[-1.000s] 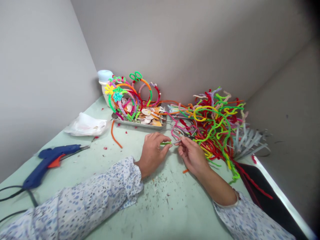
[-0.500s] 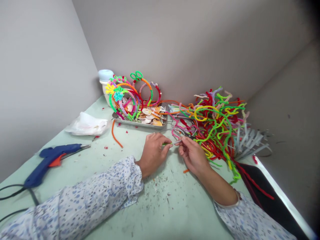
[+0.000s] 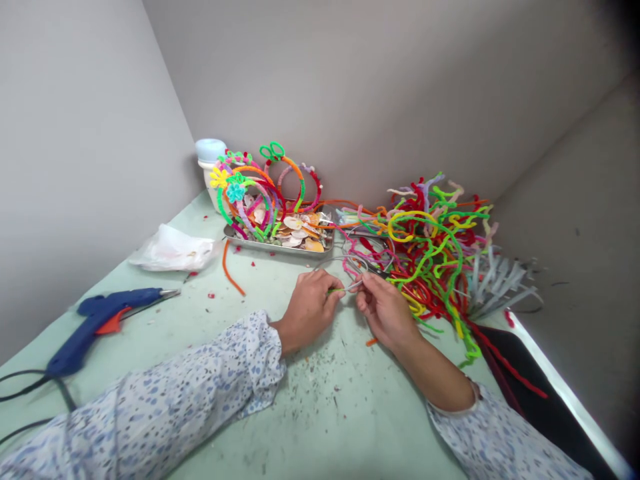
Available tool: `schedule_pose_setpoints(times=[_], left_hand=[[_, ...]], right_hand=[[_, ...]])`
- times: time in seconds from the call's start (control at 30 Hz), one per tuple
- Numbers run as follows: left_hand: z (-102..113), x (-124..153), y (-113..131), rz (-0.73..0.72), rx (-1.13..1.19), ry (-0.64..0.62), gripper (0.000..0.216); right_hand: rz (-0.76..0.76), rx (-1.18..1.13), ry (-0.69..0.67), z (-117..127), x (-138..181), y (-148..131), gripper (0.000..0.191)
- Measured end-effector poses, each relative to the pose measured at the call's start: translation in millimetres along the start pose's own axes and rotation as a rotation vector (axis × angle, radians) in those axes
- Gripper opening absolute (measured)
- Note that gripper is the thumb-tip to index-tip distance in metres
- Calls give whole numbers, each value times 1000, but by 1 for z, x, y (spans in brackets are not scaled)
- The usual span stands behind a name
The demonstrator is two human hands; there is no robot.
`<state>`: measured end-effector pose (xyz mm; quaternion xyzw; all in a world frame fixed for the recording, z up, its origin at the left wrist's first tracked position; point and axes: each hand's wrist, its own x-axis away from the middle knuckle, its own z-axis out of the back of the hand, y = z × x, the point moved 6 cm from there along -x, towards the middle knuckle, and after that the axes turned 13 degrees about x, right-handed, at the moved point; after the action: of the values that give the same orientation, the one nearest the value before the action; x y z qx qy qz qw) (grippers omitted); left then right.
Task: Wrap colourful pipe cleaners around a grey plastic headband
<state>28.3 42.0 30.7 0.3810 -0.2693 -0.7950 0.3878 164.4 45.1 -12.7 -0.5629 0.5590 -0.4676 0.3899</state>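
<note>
Close together over the middle of the table, both my hands are closed on a thin grey wire (image 3: 353,286). My left hand (image 3: 309,310) pinches its left part, where a short bit of green pipe cleaner (image 3: 337,291) shows at the fingertips. Thumb and forefinger of my right hand (image 3: 387,308) grip the wire a little farther right. A thin grey curve rises behind the left hand; whether it belongs to the same wire I cannot tell. Just beyond the right hand lies a tangled pile of coloured pipe cleaners (image 3: 435,247).
A metal tray (image 3: 280,249) holds shells and several pipe-cleaner headbands (image 3: 300,177). Behind it stands a white bottle with a blue lid (image 3: 210,150). To the left are a plastic bag (image 3: 173,250) and a blue glue gun (image 3: 103,323) with a cord. Grey strips (image 3: 500,283) lie far right.
My left fingers have curled in more tightly and the hand has turned slightly. More of the grey curve shows behind it. The right hand stays almost still.
</note>
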Motion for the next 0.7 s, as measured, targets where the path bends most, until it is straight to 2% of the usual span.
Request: schedule_pose_setpoints(times=[0.17, 0.43, 0.7], left_hand=[[-1, -1, -1, 30, 24, -35, 13], [0, 1, -4, 63, 130, -12, 16], [0, -1, -3, 78, 118, -41, 23]], right_hand=[[3, 6, 5, 1, 1, 1, 24], [21, 14, 13, 2, -1, 0, 24], [21, 21, 10, 2, -1, 1, 25]])
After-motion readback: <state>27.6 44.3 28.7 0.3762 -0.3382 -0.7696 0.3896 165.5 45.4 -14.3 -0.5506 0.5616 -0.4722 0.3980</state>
